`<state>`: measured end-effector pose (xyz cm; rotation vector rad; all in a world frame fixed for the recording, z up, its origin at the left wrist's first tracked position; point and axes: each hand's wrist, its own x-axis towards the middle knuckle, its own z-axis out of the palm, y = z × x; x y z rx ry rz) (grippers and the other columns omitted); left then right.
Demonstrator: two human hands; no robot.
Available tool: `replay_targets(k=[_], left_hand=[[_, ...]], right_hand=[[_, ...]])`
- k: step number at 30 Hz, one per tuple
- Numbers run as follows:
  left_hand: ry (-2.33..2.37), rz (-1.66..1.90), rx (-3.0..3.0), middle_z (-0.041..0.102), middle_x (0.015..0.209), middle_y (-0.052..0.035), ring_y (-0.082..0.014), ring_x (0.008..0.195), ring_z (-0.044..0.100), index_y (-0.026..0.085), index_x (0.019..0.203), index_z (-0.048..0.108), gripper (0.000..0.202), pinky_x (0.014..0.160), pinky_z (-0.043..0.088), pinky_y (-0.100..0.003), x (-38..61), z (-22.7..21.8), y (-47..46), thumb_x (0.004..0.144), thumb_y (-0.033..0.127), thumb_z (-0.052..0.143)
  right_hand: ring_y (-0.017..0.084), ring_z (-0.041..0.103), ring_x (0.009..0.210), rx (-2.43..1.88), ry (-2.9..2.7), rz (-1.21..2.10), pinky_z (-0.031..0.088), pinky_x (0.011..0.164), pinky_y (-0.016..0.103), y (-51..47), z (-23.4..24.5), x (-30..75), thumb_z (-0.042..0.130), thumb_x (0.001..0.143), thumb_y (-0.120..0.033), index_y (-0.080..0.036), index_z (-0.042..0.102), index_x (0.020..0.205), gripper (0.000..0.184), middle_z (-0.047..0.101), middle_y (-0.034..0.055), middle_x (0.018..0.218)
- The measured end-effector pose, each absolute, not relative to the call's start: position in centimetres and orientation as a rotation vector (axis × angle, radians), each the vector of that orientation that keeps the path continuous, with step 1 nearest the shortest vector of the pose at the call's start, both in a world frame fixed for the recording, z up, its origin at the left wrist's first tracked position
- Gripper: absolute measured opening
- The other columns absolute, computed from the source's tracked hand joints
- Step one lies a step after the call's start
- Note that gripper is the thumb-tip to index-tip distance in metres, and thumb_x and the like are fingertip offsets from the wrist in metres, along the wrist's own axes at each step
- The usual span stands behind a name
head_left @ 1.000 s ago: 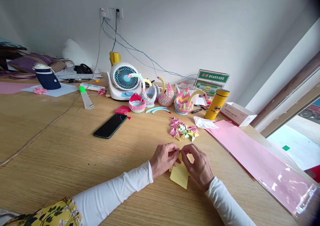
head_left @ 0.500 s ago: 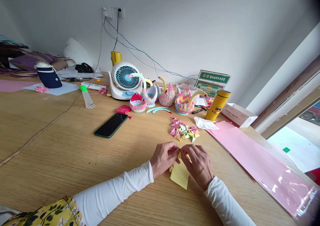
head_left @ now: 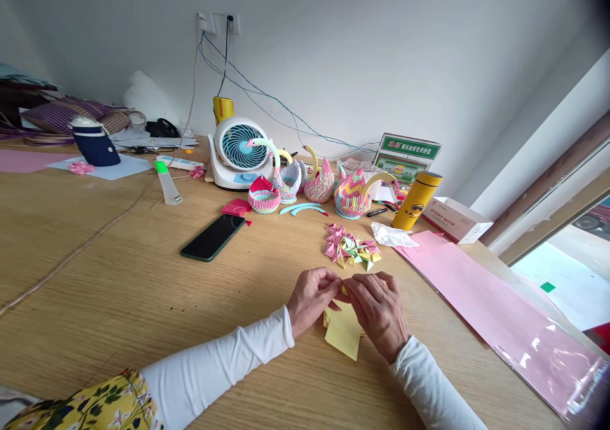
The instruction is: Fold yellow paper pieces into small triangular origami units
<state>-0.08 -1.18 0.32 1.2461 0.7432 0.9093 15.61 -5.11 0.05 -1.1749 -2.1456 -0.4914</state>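
Between my two hands is a small piece of yellow paper (head_left: pixel 344 290), mostly covered by the fingers. My left hand (head_left: pixel 314 296) pinches its left side, and my right hand (head_left: pixel 379 309) grips it from the right with thumb and fingers closed. Just below them on the table lies a stack of yellow paper slips (head_left: pixel 344 333), its top sheet flat and askew. A little beyond the hands is a loose heap of folded paper pieces (head_left: pixel 350 247) in pink, yellow and green.
A phone (head_left: pixel 213 237) lies to the left. Paper swans (head_left: pixel 320 182) and a small fan (head_left: pixel 242 147) stand at the back. On the right are a yellow bottle (head_left: pixel 416 200), a sticky note box (head_left: pixel 455 219) and long pink sheets (head_left: pixel 481 296) in plastic. A glue bottle (head_left: pixel 169 185) stands left.
My fingers have shifted slightly on the yellow paper, and less of it shows between them. My right-hand fingers lie a little further over it. The stack below has not moved.
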Motion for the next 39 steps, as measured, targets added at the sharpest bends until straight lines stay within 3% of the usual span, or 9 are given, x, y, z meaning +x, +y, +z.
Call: replay_targets(k=[12,19,26,34,39], left_hand=[[0.689,0.885,1.160,0.069,0.081,-0.0108,-0.0208,0.073,0.070,0.009,0.083,0.059,0.034,0.053,0.050,-0.021,-0.41,0.56,-0.86,0.077,0.042,0.063],[0.685,0.920,1.191,0.062,0.075,-0.0043,-0.0199,0.070,0.069,0.011,0.078,0.056,0.033,0.050,0.050,-0.020,-0.34,0.67,-0.68,0.077,0.043,0.064],[0.671,0.899,1.243,0.064,0.081,-0.0060,-0.0190,0.071,0.070,0.011,0.084,0.059,0.035,0.051,0.051,-0.019,-0.34,0.64,-0.52,0.078,0.045,0.061],[0.636,0.887,1.313,0.065,0.086,-0.0083,-0.0199,0.076,0.069,0.012,0.090,0.059,0.038,0.054,0.052,-0.021,-0.42,0.20,-0.32,0.079,0.048,0.059],[0.653,0.899,1.318,0.065,0.085,-0.0084,-0.0188,0.074,0.068,0.011,0.089,0.059,0.037,0.055,0.053,-0.021,-0.41,0.29,-0.38,0.080,0.047,0.059]], right_hand=[[0.020,0.060,0.081,-1.162,-2.162,-0.497,0.035,0.085,0.040,-5.21,0.20,15.65,0.047,0.088,-0.007,-0.021,0.060,0.107,0.028,0.067,0.0068,0.093],[0.023,0.059,0.091,-1.274,-1.893,-0.154,0.038,0.082,0.040,-5.14,-0.06,15.56,0.053,0.086,-0.016,-0.021,0.057,0.105,0.020,0.064,0.0075,0.096],[0.024,0.059,0.094,-1.228,-1.699,0.257,0.045,0.083,0.038,-4.90,-0.28,15.47,0.053,0.086,-0.024,-0.021,0.059,0.090,0.008,0.062,0.0077,0.095],[0.022,0.059,0.087,-1.293,-1.525,0.664,0.046,0.079,0.033,-5.08,-0.12,15.67,0.048,0.090,-0.038,-0.019,0.060,0.088,0.023,0.064,0.0055,0.089],[0.023,0.059,0.088,-1.279,-1.536,0.709,0.047,0.077,0.034,-5.28,0.09,15.71,0.051,0.087,-0.038,-0.018,0.060,0.090,0.022,0.064,0.0066,0.092]])
